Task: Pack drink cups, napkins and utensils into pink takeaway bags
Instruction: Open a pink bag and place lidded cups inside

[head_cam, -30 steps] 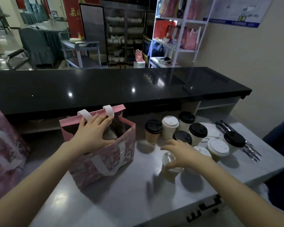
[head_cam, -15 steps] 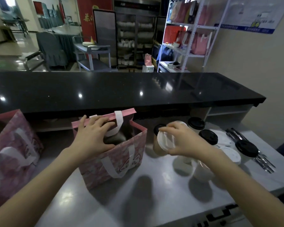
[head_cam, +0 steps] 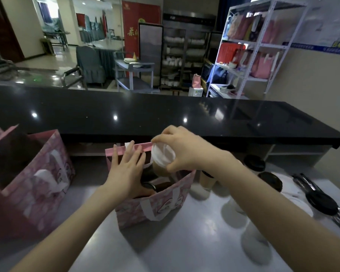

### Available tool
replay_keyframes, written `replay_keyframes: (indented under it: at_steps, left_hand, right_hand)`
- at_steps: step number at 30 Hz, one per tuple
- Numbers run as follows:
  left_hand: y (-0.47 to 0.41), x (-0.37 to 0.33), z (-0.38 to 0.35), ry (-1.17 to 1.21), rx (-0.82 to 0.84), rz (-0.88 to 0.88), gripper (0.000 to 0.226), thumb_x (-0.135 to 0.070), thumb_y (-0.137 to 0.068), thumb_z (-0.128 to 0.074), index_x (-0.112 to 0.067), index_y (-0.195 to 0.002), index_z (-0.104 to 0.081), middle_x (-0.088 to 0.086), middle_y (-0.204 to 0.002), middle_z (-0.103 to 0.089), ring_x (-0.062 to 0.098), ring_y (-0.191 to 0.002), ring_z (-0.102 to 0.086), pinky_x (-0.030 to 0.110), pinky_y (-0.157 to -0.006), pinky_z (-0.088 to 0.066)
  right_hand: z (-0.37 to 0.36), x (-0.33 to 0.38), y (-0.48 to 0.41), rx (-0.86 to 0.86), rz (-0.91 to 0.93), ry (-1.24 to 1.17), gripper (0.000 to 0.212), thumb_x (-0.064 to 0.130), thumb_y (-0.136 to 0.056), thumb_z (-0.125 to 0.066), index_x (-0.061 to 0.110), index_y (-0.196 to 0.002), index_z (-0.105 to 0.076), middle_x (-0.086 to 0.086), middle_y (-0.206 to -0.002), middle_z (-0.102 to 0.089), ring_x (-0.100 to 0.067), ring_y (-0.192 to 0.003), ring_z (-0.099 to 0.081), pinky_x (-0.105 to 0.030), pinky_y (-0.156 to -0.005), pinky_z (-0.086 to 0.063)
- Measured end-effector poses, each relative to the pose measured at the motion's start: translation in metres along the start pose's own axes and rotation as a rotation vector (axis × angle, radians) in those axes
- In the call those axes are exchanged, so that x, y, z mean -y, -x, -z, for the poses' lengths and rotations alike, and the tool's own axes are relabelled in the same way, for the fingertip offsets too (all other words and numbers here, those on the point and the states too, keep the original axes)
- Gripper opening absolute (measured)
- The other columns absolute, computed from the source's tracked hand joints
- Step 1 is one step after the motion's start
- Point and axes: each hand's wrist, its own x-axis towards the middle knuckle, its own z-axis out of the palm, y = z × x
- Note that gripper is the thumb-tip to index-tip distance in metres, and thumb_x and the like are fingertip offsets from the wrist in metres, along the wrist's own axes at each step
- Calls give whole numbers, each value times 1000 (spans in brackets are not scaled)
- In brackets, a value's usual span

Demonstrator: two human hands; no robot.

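A pink takeaway bag with white handles stands open on the grey counter. My left hand lies flat over its near rim, fingers spread, pressing the opening apart. My right hand grips a tan paper cup with a white lid, tilted, right over the bag's mouth. A dark-lidded cup sits inside the bag. Right of the bag stand more cups, some with black lids. Black utensils lie at the far right.
A second pink bag stands open at the left. A raised black countertop runs along the back of the work surface. White napkins lie under the cups at right. The grey counter extends toward me.
My right hand lifted the white-lidded cup from the cup group and carried it left to above the bag's mouth. My left hand stayed on the bag's rim.
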Motion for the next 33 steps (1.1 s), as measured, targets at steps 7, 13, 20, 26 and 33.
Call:
replay_keyframes:
  at_steps: [7, 13, 20, 26, 33]
  left_hand:
    - [10, -5, -4, -78, 61, 69, 132, -93, -53, -47, -17, -154, -7, 5, -161, 17, 30, -141, 33, 61, -100, 32]
    - [16, -5, -3, -90, 78, 57, 133, -91, -50, -51, -21, -154, -8, 4, -160, 21, 29, -142, 32, 58, -95, 35]
    - [23, -10, -3, -107, 79, 26, 134, -91, -51, -51, -21, -154, -3, 6, -158, 27, 29, -138, 38, 59, -101, 31]
    - [27, -18, -2, -126, 84, 3, 134, -92, -51, -50, -20, -154, -1, 9, -157, 27, 30, -136, 41, 62, -103, 29]
    - [30, -19, -1, -123, 75, -2, 135, -92, -51, -49, -20, -154, -3, 10, -157, 28, 30, -136, 41, 62, -102, 30]
  right_hand:
    - [-72, 4, -20, 149, 21, 135, 73, 32, -75, -75, 29, -139, -40, -2, -133, -41, -25, -118, -41, -40, -86, -51]
    - [-91, -6, -21, 127, 12, 178, 78, 28, -74, -77, 29, -140, -37, -2, -132, -40, -24, -118, -38, -36, -77, -51]
    - [-114, -22, -12, 196, -31, 185, 77, 27, -70, -78, 31, -137, -39, -1, -127, -42, -24, -117, -39, -39, -82, -43]
    - [-129, -16, -13, 284, -58, 151, 76, 28, -71, -78, 27, -138, -41, -6, -133, -43, -30, -118, -43, -40, -89, -46]
    - [-133, -16, -18, 360, -101, 93, 78, 20, -74, -77, 24, -141, -39, -12, -135, -43, -36, -123, -42, -46, -94, -47]
